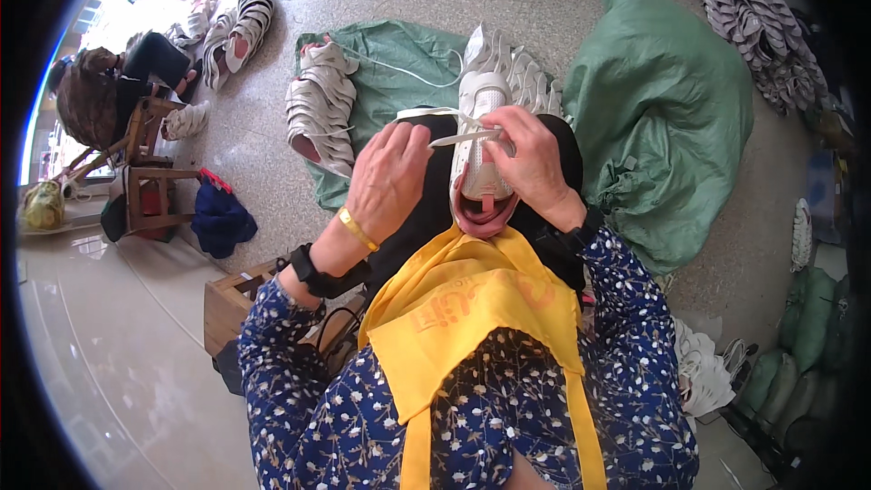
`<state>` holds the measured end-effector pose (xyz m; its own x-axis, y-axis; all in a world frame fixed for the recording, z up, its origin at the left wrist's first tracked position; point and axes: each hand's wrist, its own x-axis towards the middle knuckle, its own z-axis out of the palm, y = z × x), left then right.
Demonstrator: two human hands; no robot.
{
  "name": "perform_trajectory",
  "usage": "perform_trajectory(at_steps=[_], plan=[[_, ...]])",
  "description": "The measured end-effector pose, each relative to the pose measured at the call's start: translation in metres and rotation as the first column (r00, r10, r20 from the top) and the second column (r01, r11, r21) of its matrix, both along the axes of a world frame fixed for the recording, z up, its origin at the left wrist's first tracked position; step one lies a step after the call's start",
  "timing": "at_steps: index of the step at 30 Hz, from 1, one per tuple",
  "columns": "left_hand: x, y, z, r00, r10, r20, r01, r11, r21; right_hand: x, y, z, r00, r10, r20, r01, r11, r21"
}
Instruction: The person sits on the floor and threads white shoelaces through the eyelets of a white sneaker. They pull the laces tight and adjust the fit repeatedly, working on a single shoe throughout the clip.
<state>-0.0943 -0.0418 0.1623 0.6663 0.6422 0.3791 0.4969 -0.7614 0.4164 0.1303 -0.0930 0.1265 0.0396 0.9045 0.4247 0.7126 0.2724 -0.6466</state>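
Observation:
A white sneaker [481,172] with a pink lining rests on my lap, its heel opening toward me and its toe pointing away. Across its tongue runs a flat white shoelace [461,138]. My left hand [390,168] is closed in a pinch on the lace at the shoe's left side. On the right, my right hand [535,163] pinches the lace over the eyelets, fingers touching the upper. Another stretch of lace passes just beyond my hands. Under the fingers, the eyelets on the right are partly hidden.
Nested white shoes [319,104] stand on a green sheet [395,63] ahead to the left. A bulging green sack [667,118] lies to the right. Stacked shoe uppers [767,27] sit far right. A seated person [91,95] and wooden chair [150,186] are at left, near a wooden box [227,313].

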Motion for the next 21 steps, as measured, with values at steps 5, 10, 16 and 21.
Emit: perform_trajectory(at_steps=[5,10,16,21], plan=[[0.025,0.001,-0.023,0.975,0.037,0.219,0.007,0.981,-0.195,-0.002,0.003,-0.005,0.953,-0.085,-0.290,0.020,0.975,-0.223],[0.049,0.003,-0.050,0.967,0.112,0.230,-0.026,0.937,-0.349,0.019,-0.001,-0.010,0.780,-0.260,-0.569,-0.034,0.891,-0.454],[0.069,0.001,-0.056,0.970,0.161,0.180,-0.106,0.954,-0.279,-0.005,-0.001,-0.001,0.992,-0.105,-0.073,0.085,0.968,-0.235],[0.067,0.003,-0.059,0.975,0.157,0.159,-0.113,0.960,-0.256,-0.009,0.002,0.001,0.994,-0.075,0.082,0.092,0.970,-0.226]])
